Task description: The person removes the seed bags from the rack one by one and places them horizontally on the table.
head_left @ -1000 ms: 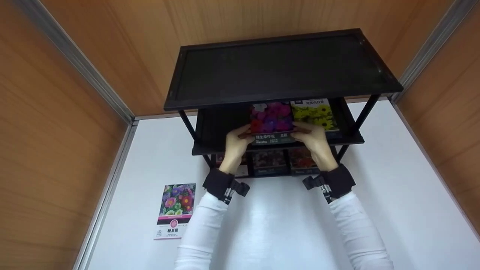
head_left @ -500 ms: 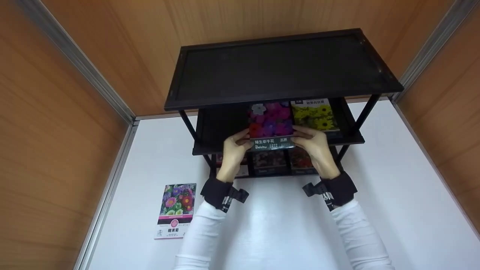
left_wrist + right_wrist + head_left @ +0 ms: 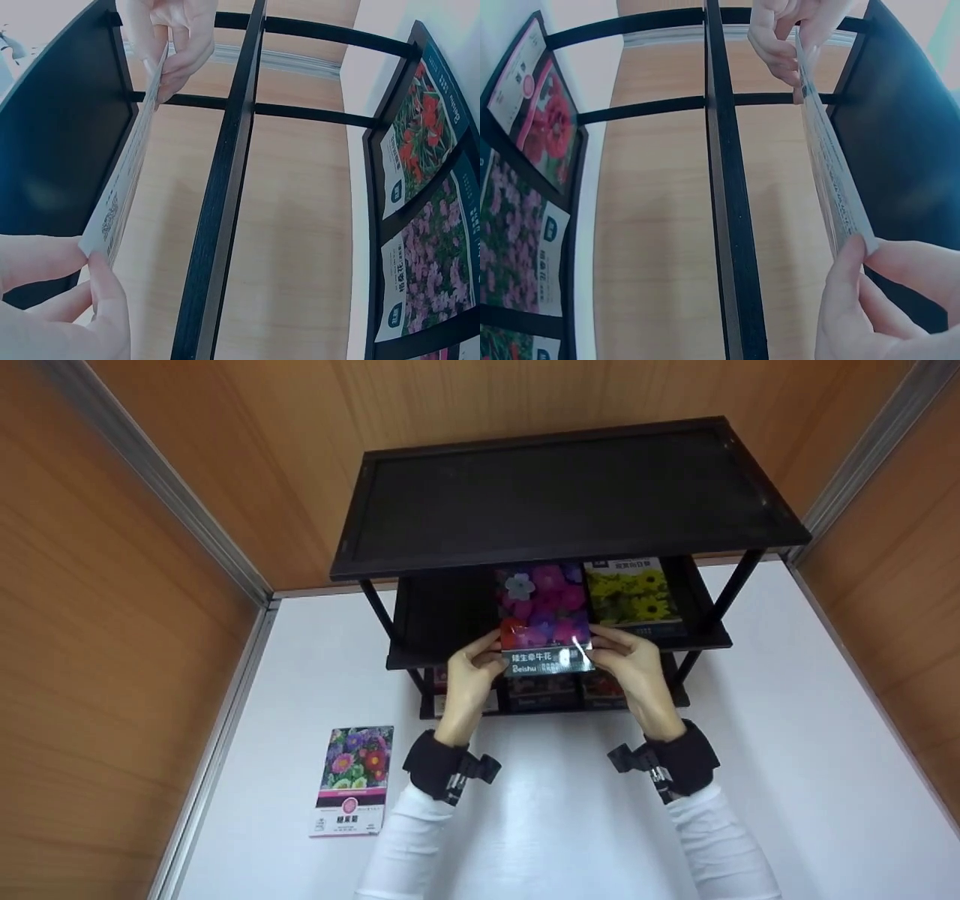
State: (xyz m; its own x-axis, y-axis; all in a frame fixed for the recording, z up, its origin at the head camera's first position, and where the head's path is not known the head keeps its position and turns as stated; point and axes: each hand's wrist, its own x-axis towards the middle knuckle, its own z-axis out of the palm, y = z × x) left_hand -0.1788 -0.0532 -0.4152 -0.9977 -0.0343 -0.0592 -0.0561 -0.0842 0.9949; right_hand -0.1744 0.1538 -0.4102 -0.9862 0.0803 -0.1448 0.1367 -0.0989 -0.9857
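Both hands pinch a flat seed packet point(image 3: 544, 619) with pink and purple flowers above a dark green lettered band. My left hand point(image 3: 474, 679) grips its left edge, thumb in front, and my right hand point(image 3: 634, 671) has the right edge. The packet's lower end sticks out past the front of the black rack's middle shelf point(image 3: 442, 619), while its upper end is under the top shelf point(image 3: 570, 499). Seen edge-on in the left wrist view, the packet point(image 3: 127, 176) is thin and raised over the shelf. A yellow-flower packet point(image 3: 637, 596) lies just to its right.
Several flower packets lie on the bottom shelf, among them a purple-flower one point(image 3: 435, 259) and a red-flower one point(image 3: 424, 131). Another packet point(image 3: 352, 780), with mixed daisies, lies on the white table point(image 3: 547, 825) at left. Wooden walls point(image 3: 112, 622) enclose the table. Black posts point(image 3: 735, 589) support the rack.
Both hands have drawn the pink-and-purple packet toward the person, so more of its lower end sits beyond the middle shelf's front edge. The other packets have not moved.
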